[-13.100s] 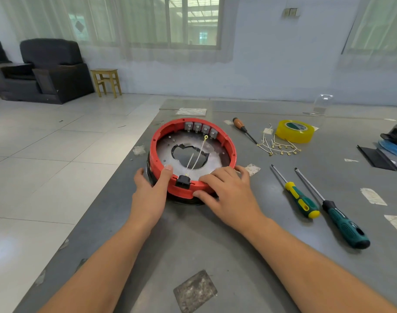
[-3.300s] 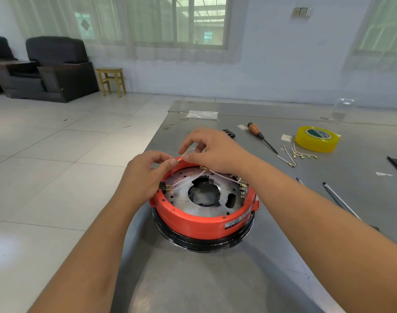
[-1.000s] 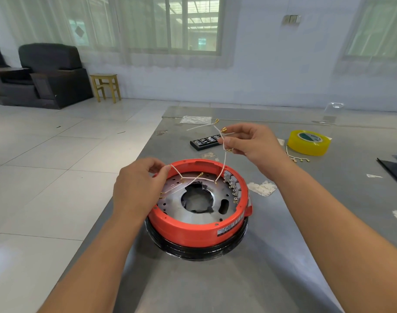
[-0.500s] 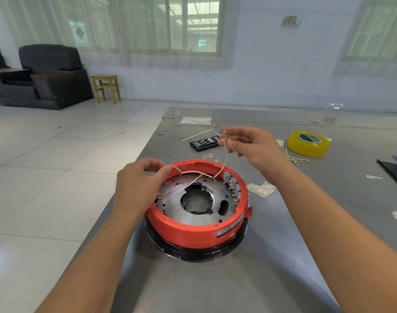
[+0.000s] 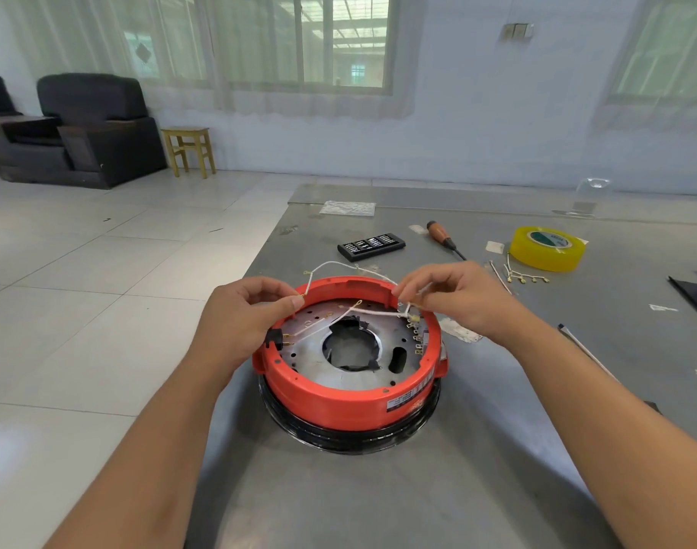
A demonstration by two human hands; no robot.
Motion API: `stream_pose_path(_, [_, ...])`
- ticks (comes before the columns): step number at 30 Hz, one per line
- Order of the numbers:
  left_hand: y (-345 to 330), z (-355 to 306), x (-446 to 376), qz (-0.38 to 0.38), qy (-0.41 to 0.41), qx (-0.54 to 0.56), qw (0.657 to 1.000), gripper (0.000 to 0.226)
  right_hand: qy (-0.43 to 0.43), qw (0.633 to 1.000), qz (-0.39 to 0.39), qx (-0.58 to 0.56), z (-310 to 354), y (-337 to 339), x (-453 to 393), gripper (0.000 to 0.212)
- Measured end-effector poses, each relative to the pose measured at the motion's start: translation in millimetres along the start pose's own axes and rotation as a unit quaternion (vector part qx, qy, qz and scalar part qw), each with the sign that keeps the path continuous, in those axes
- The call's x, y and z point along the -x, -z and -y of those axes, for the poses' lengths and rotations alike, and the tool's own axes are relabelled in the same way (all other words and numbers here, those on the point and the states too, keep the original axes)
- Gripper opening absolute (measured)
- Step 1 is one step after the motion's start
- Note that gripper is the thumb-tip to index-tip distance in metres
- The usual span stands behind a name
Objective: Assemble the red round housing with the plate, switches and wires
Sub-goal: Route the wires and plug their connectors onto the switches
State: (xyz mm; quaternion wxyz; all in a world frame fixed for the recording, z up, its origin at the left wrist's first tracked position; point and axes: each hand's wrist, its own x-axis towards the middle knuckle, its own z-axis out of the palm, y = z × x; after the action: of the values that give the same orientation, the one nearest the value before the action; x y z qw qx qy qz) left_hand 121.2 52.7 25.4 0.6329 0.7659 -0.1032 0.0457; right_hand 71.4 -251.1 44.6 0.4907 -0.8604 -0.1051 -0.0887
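Wiring the housing, wires not yet seated

The red housing (image 5: pixel 349 384) sits on the counter (image 5: pixel 378 489) with the metal plate (image 5: pixel 311 350) already inside and a row of switches (image 5: pixel 417 336) along its right wall, too small to count; my left hand (image 5: pixel 244 317) pinches one end of a white wire (image 5: pixel 349 265), my right hand (image 5: pixel 454 297) pinches the other; two more wires cross the plate; connecting them remains, I judge; spare wires (image 5: pixel 517 276) lie beside one yellow tape roll (image 5: pixel 547 247).

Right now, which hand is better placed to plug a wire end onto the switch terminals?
Right hand: it pinches the wire directly above the switches. The left hand holds wire at the opposite rim.
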Motion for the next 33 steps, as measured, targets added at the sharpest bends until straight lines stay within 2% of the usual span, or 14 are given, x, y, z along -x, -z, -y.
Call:
stream_pose_path(3, [1.2, 3.7, -1.3, -0.004, -0.007, -0.059, 0.998, 0.008, -0.017, 0.997, 0.04, 0.071, 2.7, -0.1, 2.1, 0.053])
stream_pose_path(5, [2.6, 5.4, -2.1, 0.002, -0.011, -0.088, 0.996, 0.009, -0.016, 0.995, 0.032, 0.097, 12.0, -4.7, -0.4, 0.05])
stream_pose_path(9, [4.1, 5.8, -0.9, 0.015, -0.024, -0.094, 0.995, 0.014, 0.025, 0.993, -0.006, 0.118, 36.4, -24.2, -15.0, 0.031])
stream_pose_path(14, [7.7, 6.6, -1.0, 0.025, -0.043, -0.083, 0.995, 0.012, 0.112, 0.976, 0.043, 0.181, 65.8, -59.6, -41.4, 0.011])
stream_pose_path(19, [9.2, 8.6, -2.9, 0.031, -0.061, -0.076, 0.995, 0.007, 0.078, 0.96, 0.124, 0.239, 72.5, -77.1, -59.4, 0.011])
stream_pose_path(26, [6.5, 11.8, -3.3, 0.033, -0.074, -0.111, 0.991, 0.005, 0.079, 0.955, 0.134, 0.254, 64.9, -83.6, -66.6, 0.009])
stream_pose_path(30, [10.3, 8.8, 0.0, -0.016, -0.014, -0.064, 0.998, 0.008, 0.079, 0.96, 0.13, 0.237, 59.7, -84.6, -65.3, 0.005])
stream_pose_path(33, [18.3, 9.2, 2.9, -0.012, 0.041, -0.134, 0.99, 0.014, 0.068, 0.964, 0.133, 0.218, 53.8, -84.9, -64.2, 0.003])
